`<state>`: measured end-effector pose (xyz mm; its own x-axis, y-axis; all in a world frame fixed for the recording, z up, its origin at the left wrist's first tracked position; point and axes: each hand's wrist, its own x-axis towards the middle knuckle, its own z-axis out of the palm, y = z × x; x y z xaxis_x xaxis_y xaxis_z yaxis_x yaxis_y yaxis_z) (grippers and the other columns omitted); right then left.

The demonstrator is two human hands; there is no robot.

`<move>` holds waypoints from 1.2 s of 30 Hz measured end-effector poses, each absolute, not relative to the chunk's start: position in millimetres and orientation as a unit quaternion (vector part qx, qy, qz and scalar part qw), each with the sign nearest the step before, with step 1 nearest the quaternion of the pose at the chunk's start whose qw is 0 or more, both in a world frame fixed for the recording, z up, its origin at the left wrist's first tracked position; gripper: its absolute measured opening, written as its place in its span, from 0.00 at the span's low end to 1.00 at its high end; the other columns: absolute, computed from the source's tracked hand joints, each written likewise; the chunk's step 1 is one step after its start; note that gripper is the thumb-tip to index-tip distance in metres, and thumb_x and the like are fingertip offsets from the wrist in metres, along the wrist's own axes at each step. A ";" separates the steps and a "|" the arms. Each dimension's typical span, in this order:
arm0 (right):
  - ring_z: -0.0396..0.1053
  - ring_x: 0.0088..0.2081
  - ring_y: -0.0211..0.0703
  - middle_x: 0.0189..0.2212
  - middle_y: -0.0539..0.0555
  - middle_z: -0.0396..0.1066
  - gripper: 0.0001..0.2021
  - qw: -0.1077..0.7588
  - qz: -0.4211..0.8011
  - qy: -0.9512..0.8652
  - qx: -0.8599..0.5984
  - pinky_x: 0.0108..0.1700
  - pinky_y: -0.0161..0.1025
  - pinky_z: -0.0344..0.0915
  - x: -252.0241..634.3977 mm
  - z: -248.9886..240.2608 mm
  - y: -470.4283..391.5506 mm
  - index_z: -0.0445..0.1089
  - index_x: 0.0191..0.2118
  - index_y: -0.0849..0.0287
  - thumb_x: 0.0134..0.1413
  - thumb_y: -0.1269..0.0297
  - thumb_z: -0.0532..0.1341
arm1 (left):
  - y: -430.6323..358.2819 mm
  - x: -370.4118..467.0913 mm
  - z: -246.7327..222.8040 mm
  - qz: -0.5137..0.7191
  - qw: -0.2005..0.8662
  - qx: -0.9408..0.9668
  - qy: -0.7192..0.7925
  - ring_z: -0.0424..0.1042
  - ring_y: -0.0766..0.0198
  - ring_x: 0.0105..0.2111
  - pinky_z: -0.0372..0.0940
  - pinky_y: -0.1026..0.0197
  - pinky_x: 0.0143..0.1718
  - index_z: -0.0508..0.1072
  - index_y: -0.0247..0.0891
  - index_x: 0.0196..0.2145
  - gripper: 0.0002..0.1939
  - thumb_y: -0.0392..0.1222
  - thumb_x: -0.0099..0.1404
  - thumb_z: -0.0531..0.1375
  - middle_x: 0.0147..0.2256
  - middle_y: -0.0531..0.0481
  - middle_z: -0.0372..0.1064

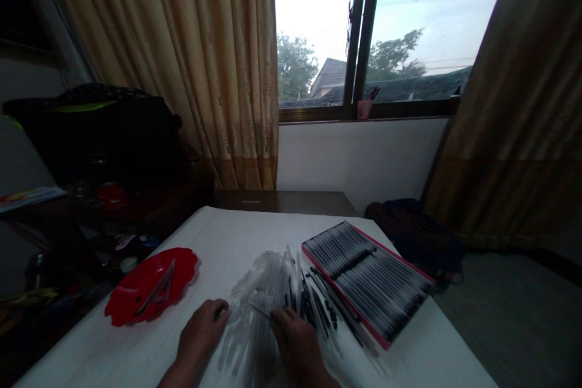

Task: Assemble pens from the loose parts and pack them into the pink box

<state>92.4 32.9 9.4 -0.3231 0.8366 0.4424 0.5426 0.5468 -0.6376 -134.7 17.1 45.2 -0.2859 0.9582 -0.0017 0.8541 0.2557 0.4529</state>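
My right hand (pixel 297 339) pinches a thin, pen-like stick (pixel 260 309) that points up and to the left over a pile of clear plastic tubes (pixel 273 273). At the left edge of that pile, my left hand (pixel 204 327) has its thumb and fingers closed together. Whatever may be between its fingertips is too small and blurred to name. Slim black pieces (pixel 309 300), like pen parts, lie loose just right of the tubes. Beyond them a red-edged box (pixel 386 339) holds rows of dark, clear-bodied pens (pixel 377 288).
A red scalloped plate (pixel 182 260) with clear sticks on it sits at the white table's (pixel 227 227) left. Dark bags (pixel 113 133) and clutter stand further left. A pink cup (pixel 364 109) with pens rests on the windowsill. Dark cloth (pixel 413 230) lies beyond the table's right edge.
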 end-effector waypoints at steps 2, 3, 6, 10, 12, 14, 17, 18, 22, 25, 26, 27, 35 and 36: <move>0.73 0.30 0.42 0.30 0.53 0.73 0.11 0.407 0.181 -0.786 -0.429 0.30 0.31 0.59 92.4 -0.1 35.1 0.73 0.38 0.50 0.60 0.65 0.52 | 19.8 -136.4 44.4 0.180 0.140 0.575 0.786 0.73 0.59 0.36 0.61 0.63 0.35 0.74 0.43 0.34 0.10 0.43 0.58 0.54 0.36 0.51 0.74; 0.73 0.30 0.42 0.30 0.53 0.73 0.12 0.418 0.176 -0.785 -0.422 0.30 0.31 0.60 92.3 -4.8 36.3 0.73 0.39 0.50 0.60 0.65 0.52 | 20.7 -137.9 43.4 0.177 0.140 0.574 0.787 0.73 0.60 0.35 0.62 0.64 0.34 0.74 0.43 0.34 0.10 0.43 0.58 0.54 0.35 0.51 0.74; 0.73 0.28 0.43 0.30 0.54 0.73 0.12 0.444 0.158 -0.780 -0.412 0.29 0.32 0.60 90.4 -17.8 39.6 0.73 0.42 0.50 0.60 0.63 0.53 | 19.9 -141.1 38.2 0.213 0.156 0.573 0.776 0.74 0.63 0.35 0.63 0.66 0.34 0.72 0.44 0.35 0.10 0.43 0.61 0.51 0.35 0.53 0.75; 0.73 0.27 0.42 0.29 0.54 0.73 0.12 0.440 0.132 -0.787 -0.411 0.29 0.31 0.60 90.0 -25.1 41.3 0.73 0.42 0.50 0.60 0.63 0.53 | 13.3 -136.6 31.1 0.319 0.171 0.593 0.719 0.75 0.61 0.39 0.66 0.66 0.40 0.72 0.45 0.38 0.12 0.48 0.62 0.52 0.39 0.53 0.76; 0.73 0.27 0.41 0.29 0.53 0.73 0.12 0.423 0.124 -0.802 -0.403 0.28 0.29 0.60 91.9 -24.1 40.9 0.73 0.43 0.49 0.60 0.63 0.53 | 11.4 -132.3 30.3 0.352 0.164 0.615 0.686 0.74 0.59 0.42 0.66 0.63 0.44 0.74 0.45 0.40 0.13 0.49 0.61 0.54 0.41 0.51 0.76; 0.73 0.28 0.40 0.30 0.53 0.73 0.12 0.399 0.116 -0.814 -0.406 0.29 0.29 0.60 93.9 -22.2 40.3 0.72 0.44 0.50 0.61 0.63 0.52 | 11.7 -129.1 31.1 0.376 0.166 0.634 0.655 0.73 0.58 0.43 0.66 0.60 0.46 0.76 0.45 0.40 0.15 0.49 0.60 0.54 0.42 0.49 0.76; 0.73 0.30 0.39 0.31 0.53 0.72 0.14 0.371 0.102 -0.825 -0.413 0.30 0.28 0.61 95.6 -20.1 39.7 0.71 0.45 0.51 0.63 0.63 0.49 | 14.1 -127.5 32.9 0.397 0.182 0.642 0.630 0.74 0.58 0.41 0.68 0.60 0.45 0.77 0.44 0.39 0.15 0.50 0.60 0.55 0.40 0.48 0.76; 0.73 0.30 0.39 0.31 0.53 0.72 0.14 0.367 0.099 -0.828 -0.413 0.30 0.28 0.61 95.8 -19.5 39.8 0.70 0.45 0.51 0.64 0.63 0.49 | 14.7 -127.6 33.4 0.403 0.188 0.639 0.627 0.74 0.58 0.41 0.69 0.60 0.44 0.77 0.44 0.38 0.15 0.51 0.60 0.55 0.39 0.48 0.76; 0.73 0.29 0.38 0.31 0.53 0.72 0.14 0.371 0.102 -0.826 -0.413 0.30 0.28 0.61 96.1 -15.1 39.3 0.70 0.45 0.52 0.64 0.63 0.48 | 14.4 -128.4 34.9 0.417 0.203 0.632 0.621 0.75 0.58 0.38 0.71 0.60 0.40 0.77 0.44 0.37 0.15 0.52 0.59 0.57 0.38 0.47 0.77; 0.73 0.29 0.38 0.31 0.52 0.72 0.13 0.377 0.109 -0.820 -0.416 0.30 0.28 0.61 95.9 -8.9 36.9 0.70 0.44 0.52 0.64 0.64 0.48 | 13.1 -127.3 36.0 0.407 0.206 0.638 0.620 0.75 0.58 0.38 0.71 0.61 0.39 0.77 0.44 0.38 0.14 0.51 0.60 0.56 0.38 0.48 0.76; 0.73 0.29 0.38 0.30 0.52 0.72 0.13 0.374 0.107 -0.821 -0.418 0.30 0.28 0.61 95.8 -6.7 35.8 0.71 0.43 0.52 0.64 0.64 0.49 | 13.0 -126.6 36.6 0.401 0.207 0.643 0.619 0.75 0.58 0.38 0.71 0.61 0.39 0.77 0.44 0.38 0.14 0.51 0.60 0.56 0.38 0.48 0.76; 0.73 0.29 0.39 0.30 0.52 0.72 0.13 0.371 0.105 -0.821 -0.421 0.29 0.28 0.61 95.6 -4.6 34.7 0.71 0.43 0.52 0.63 0.64 0.49 | 13.0 -125.7 37.2 0.393 0.207 0.649 0.618 0.75 0.58 0.39 0.70 0.61 0.40 0.77 0.45 0.38 0.14 0.50 0.61 0.55 0.39 0.48 0.76; 0.72 0.28 0.37 0.29 0.52 0.72 0.13 0.357 0.097 -0.824 -0.430 0.29 0.27 0.61 97.0 2.9 30.5 0.72 0.42 0.50 0.63 0.64 0.50 | 15.1 -123.9 48.3 0.338 0.201 0.698 0.598 0.73 0.58 0.42 0.66 0.59 0.46 0.76 0.45 0.39 0.14 0.49 0.64 0.53 0.40 0.48 0.75; 0.72 0.28 0.36 0.29 0.51 0.72 0.13 0.357 0.096 -0.824 -0.429 0.29 0.27 0.61 97.0 3.6 30.1 0.72 0.42 0.50 0.63 0.64 0.50 | 15.1 -124.8 49.3 0.333 0.201 0.702 0.596 0.72 0.58 0.42 0.66 0.59 0.45 0.76 0.45 0.39 0.14 0.49 0.64 0.53 0.40 0.48 0.75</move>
